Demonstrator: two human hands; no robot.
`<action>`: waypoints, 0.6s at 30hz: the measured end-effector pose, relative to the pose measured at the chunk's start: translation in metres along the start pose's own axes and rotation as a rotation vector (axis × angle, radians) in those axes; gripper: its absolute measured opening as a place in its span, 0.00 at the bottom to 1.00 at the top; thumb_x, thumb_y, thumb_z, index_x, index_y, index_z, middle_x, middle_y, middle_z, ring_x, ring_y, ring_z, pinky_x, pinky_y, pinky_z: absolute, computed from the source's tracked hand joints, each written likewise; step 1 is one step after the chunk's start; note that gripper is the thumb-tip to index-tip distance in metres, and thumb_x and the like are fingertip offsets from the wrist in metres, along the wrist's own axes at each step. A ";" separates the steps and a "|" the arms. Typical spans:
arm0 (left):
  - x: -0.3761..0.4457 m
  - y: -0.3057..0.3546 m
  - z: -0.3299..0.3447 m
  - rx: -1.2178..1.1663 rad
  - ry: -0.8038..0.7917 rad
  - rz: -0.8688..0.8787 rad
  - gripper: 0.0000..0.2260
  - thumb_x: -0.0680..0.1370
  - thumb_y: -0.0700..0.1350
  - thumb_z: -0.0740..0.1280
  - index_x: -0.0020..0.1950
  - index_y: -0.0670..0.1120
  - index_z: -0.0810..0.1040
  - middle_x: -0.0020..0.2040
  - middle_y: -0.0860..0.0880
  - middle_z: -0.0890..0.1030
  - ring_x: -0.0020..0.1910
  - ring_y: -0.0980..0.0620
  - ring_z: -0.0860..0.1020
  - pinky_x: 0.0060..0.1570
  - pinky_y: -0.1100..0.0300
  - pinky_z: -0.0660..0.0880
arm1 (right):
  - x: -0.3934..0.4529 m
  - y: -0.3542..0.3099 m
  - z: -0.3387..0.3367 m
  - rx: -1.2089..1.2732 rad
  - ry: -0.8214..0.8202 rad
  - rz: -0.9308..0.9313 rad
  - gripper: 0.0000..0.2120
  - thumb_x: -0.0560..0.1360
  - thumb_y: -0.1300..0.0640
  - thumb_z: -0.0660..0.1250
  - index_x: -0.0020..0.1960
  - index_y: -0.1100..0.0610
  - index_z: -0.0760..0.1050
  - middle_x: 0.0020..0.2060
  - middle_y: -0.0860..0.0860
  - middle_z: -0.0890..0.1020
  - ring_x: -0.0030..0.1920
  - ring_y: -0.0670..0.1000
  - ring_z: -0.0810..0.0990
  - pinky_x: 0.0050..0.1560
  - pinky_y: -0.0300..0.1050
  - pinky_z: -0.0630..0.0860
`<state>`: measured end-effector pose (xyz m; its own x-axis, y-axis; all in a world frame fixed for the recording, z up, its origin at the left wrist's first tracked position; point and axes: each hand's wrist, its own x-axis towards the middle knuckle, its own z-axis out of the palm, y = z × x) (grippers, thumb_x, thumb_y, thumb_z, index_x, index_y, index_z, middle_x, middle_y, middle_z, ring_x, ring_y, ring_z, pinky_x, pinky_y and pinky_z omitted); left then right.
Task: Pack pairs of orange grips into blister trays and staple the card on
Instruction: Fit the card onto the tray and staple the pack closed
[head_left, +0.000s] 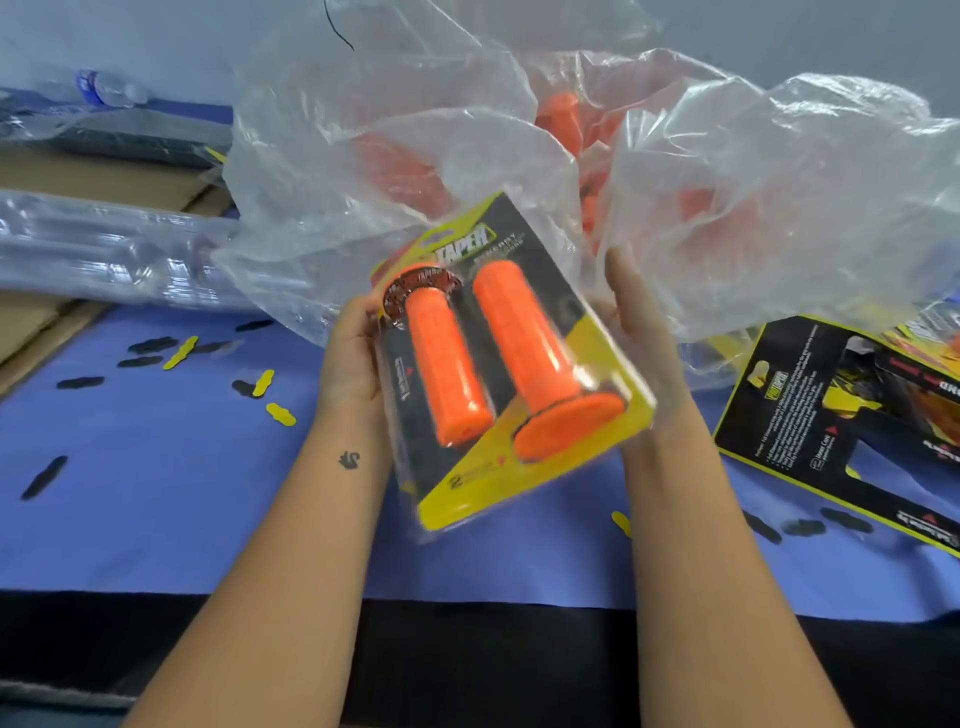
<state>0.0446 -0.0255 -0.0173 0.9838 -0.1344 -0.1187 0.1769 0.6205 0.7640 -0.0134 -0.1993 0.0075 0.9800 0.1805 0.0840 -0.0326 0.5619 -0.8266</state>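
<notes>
Head view: at the upper left of the frame a clear bottle is lying blurred, label illegible. Below it a stack of clear blister trays is running off the left edge, its glossy ridges hard to separate. Small flat die-cut scraps, black and yellow, are lying scattered over the matte blue table cover.

Left of centre, the left hand is gripping the left edge of the pack; the thumb is sitting on the front and the fingers are going behind, hidden by the card. The pack is being held above the table at mid-frame, tilted, with its top toward the upper left. Two ribbed orange grips are lying side by side under the clear blister on a yellow-and-black printed card; the print is partly blurred.

The right hand is pressing flat against the pack's right edge, fingers straight and pointing up-frame, not curled.

Behind, a crinkled translucent plastic bag is veiling more orange grips, count indeterminable. At the right edge printed cards are lying flat, cut off by the frame.
</notes>
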 end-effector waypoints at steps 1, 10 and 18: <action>-0.001 0.000 0.000 0.049 -0.025 -0.027 0.27 0.80 0.43 0.54 0.25 0.44 0.82 0.27 0.50 0.80 0.25 0.54 0.79 0.29 0.65 0.75 | -0.001 0.001 0.001 -0.044 0.002 -0.015 0.27 0.78 0.41 0.55 0.54 0.61 0.81 0.44 0.57 0.84 0.45 0.56 0.83 0.47 0.47 0.78; -0.002 0.004 -0.004 -0.005 0.040 -0.096 0.20 0.78 0.50 0.64 0.65 0.39 0.77 0.50 0.40 0.80 0.46 0.42 0.79 0.59 0.44 0.74 | 0.005 0.011 -0.003 -0.429 0.265 -0.062 0.06 0.77 0.63 0.65 0.47 0.59 0.81 0.39 0.56 0.82 0.37 0.53 0.78 0.39 0.45 0.73; -0.003 0.008 0.005 0.051 0.154 0.123 0.21 0.78 0.44 0.67 0.65 0.32 0.74 0.57 0.31 0.77 0.51 0.38 0.77 0.58 0.40 0.73 | 0.007 0.011 -0.002 -0.345 0.343 -0.212 0.08 0.76 0.62 0.68 0.39 0.57 0.81 0.34 0.54 0.83 0.32 0.50 0.81 0.33 0.40 0.77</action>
<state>0.0432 -0.0240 -0.0078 0.9914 0.0621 -0.1151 0.0574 0.5843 0.8095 -0.0069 -0.1938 -0.0024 0.9679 -0.2150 0.1305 0.1835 0.2488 -0.9510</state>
